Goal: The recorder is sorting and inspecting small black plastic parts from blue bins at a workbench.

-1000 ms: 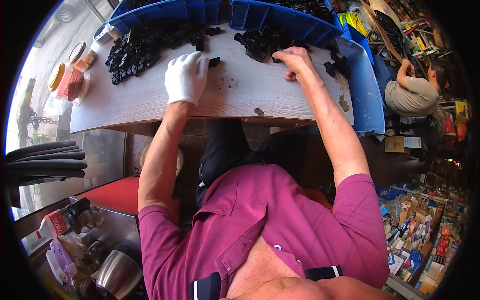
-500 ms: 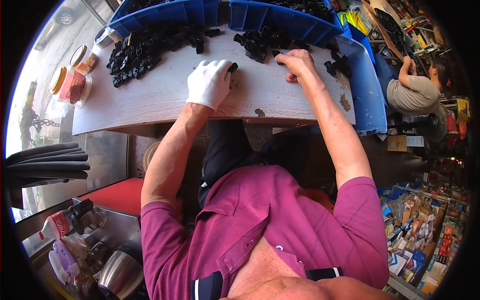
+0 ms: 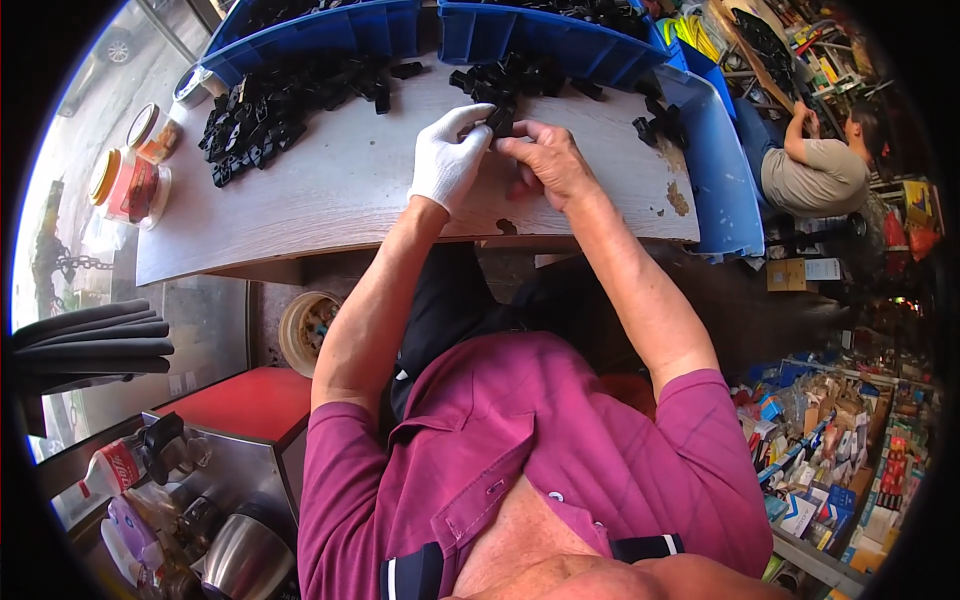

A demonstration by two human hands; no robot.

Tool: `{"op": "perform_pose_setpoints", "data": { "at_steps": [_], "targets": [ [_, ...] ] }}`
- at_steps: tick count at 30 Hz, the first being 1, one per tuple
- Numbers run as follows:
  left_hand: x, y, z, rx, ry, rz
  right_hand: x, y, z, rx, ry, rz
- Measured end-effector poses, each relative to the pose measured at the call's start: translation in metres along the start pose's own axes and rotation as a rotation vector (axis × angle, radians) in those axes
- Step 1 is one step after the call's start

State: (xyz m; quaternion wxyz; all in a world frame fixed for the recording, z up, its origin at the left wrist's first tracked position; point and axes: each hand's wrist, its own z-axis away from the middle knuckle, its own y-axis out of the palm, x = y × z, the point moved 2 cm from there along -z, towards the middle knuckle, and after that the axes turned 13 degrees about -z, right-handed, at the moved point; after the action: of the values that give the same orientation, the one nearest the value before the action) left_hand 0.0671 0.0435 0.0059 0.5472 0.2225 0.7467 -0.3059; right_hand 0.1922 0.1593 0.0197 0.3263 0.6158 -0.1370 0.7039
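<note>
Black part (image 3: 502, 121) held over the middle of the bench (image 3: 330, 205), pinched between thumb and finger of both the gloved left hand (image 3: 446, 160) and the bare right hand (image 3: 556, 166). Larger heap (image 3: 258, 132) spread toward the far left corner; smaller heap (image 3: 512, 78) gathered near the far edge, before blue bins (image 3: 320, 42).

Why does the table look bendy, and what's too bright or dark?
Head view: the fisheye lens curves the table; head view: the outdoors at left glares almost white; head view: the black part between left hand and right hand shows little detail.
</note>
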Motion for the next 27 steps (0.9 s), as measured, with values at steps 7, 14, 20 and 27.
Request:
{"op": "perform_pose_setpoints", "data": {
  "at_steps": [7,14,20,27],
  "targets": [
    [-0.006,-0.009,0.006,0.056,0.391,-0.452,0.009,0.009,0.001,-0.008,0.045,0.143],
    [-0.017,-0.016,0.023,0.059,0.705,-0.871,0.019,0.019,0.004,-0.021,0.140,0.355],
    [-0.016,-0.017,0.025,0.027,0.795,-0.946,0.016,0.021,0.002,-0.044,0.130,0.455],
    [-0.006,-0.053,0.002,-0.195,0.692,-0.861,0.024,0.016,0.014,-0.071,0.165,0.357]
  ]
}}
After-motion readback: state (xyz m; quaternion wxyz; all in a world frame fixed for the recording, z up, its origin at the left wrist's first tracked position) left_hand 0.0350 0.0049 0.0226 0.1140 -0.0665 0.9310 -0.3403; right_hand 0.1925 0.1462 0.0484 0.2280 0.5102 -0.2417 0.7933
